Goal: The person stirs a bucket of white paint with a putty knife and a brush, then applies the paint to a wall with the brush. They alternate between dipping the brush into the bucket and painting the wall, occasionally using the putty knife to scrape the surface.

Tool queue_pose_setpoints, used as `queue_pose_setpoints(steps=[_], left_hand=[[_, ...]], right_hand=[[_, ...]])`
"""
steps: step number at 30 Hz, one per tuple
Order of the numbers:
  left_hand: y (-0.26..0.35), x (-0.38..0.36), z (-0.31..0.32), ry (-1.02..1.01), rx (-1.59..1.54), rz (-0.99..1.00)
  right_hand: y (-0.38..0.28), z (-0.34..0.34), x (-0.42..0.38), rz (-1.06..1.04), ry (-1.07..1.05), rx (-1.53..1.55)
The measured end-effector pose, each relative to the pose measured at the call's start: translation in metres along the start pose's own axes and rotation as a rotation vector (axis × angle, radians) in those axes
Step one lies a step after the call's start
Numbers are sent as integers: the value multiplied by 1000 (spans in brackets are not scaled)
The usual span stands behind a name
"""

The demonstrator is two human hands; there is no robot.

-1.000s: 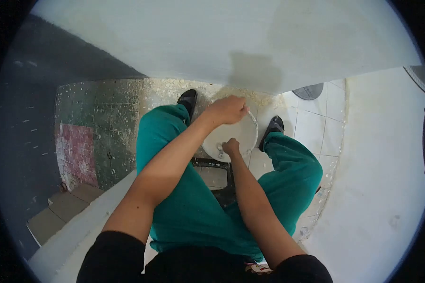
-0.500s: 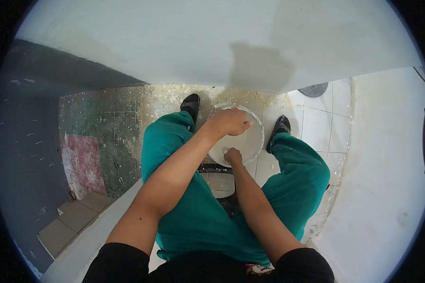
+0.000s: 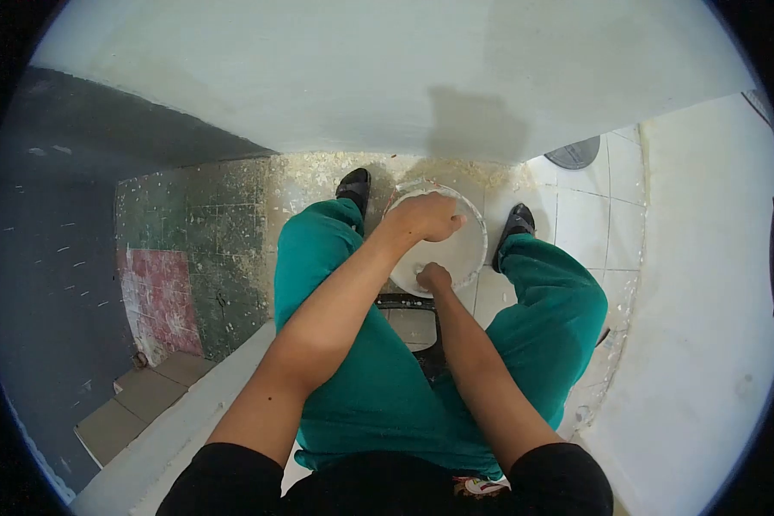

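Observation:
A round white bucket (image 3: 483, 236) stands on the floor between my feet, with a pale, smooth mix (image 3: 460, 256) inside it. My left hand (image 3: 425, 217) is closed in a fist over the far part of the bucket, knuckles up and thumb toward the right. Lower and nearer to me, my right hand (image 3: 434, 277) is closed at the bucket's near side, its fingertips low over the pale mix. I cannot tell what the two fists hold, since the fingers hide it.
Below the bucket shows a dark stool frame (image 3: 404, 301) between my green-trousered legs. A pale wall (image 3: 353, 86) rises close ahead, another (image 3: 705, 318) at right. A round grey floor cover (image 3: 574, 155) lies at far right. Stacked tiles (image 3: 150, 400) are at lower left.
The whole view has shifted slightly, so the bucket and legs sit a little further right. Both fists stay closed over the bucket in nearly the same pose.

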State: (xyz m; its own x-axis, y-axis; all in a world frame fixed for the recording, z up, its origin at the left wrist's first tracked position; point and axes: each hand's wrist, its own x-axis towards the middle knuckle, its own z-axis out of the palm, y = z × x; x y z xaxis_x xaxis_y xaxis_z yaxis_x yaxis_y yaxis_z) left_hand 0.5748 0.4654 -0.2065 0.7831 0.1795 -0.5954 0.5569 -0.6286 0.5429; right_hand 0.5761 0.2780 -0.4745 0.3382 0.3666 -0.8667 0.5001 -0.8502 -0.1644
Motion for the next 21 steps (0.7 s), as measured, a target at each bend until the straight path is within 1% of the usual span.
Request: queue_pose_setpoints(steps=[2, 4, 7, 10, 13, 16, 19, 21], left_hand=[[-4, 4, 1, -6, -4, 1], [-5, 4, -1, -4, -15, -7], [-4, -1, -7, -2, -28, -29], [-6, 3, -5, 12, -22, -17], [-10, 8, -2, 35, -33, 9], [-11, 8, -4, 31, -49, 23], [-12, 10, -6, 36, -28, 40], [-13, 11, -4, 61, -3, 74]], right_hand=[[3, -5, 6, 11, -43, -39], [7, 8, 21, 8, -60, -54], [6, 9, 42, 14, -242, -81], [10, 21, 62, -67, -140, -150], [0, 2, 49, -125, -195, -218], [-2, -13, 37, 30, -213, -63], [-1, -15, 37, -83, 43, -171], [-3, -29, 31, -73, 43, -155]])
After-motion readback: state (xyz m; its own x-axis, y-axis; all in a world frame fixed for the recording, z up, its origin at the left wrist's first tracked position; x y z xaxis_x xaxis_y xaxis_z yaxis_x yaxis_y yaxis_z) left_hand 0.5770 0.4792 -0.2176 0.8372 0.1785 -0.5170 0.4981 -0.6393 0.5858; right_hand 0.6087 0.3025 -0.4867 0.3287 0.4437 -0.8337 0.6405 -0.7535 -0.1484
